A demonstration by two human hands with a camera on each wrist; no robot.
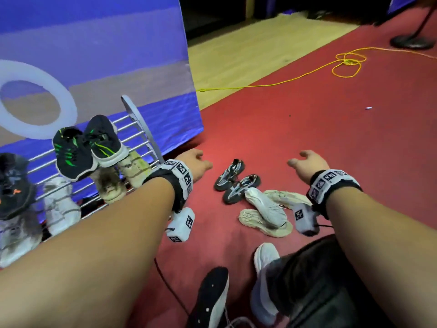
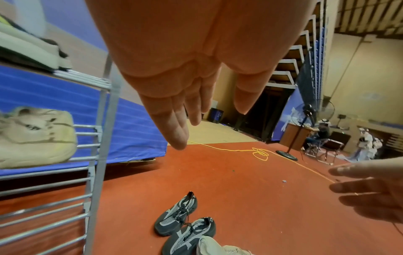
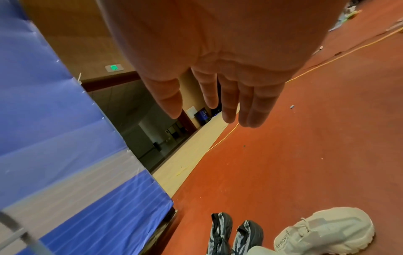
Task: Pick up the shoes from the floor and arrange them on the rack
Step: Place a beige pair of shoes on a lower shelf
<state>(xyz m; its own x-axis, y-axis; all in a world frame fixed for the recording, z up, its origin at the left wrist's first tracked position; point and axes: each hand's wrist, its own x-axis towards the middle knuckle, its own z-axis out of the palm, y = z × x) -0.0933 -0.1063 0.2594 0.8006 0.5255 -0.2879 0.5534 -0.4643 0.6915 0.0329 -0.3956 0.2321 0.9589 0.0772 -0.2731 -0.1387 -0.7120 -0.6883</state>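
A dark grey pair of shoes lies on the red floor between my two hands. Just right of the pair, several beige and white shoes lie in a heap. My left hand hovers beside the rack's right end, fingers straight and empty. My right hand hovers to the right of the heap, relaxed and empty. In the left wrist view the left hand hangs above the grey pair. The right wrist view has my right hand over the grey pair and a beige shoe. The metal rack holds black-and-green shoes.
The rack's lower shelves hold beige shoes, a white shoe and black shoes. A blue padded wall stands behind the rack. A yellow cord and a stand base lie far right. A black shoe sits near my leg.
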